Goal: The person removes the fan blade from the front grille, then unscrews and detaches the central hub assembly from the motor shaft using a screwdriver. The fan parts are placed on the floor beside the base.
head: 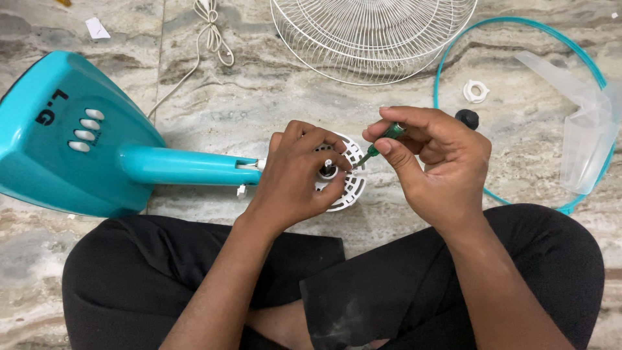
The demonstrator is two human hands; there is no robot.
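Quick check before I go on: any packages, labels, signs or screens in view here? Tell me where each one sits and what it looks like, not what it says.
Marking on the fan base: dark lettering on the teal housing, far left, above a row of white oval buttons.
Paper scrap: small white piece on the marble floor, top left; too small to tell if printed.
No packages, signs or screens in view.
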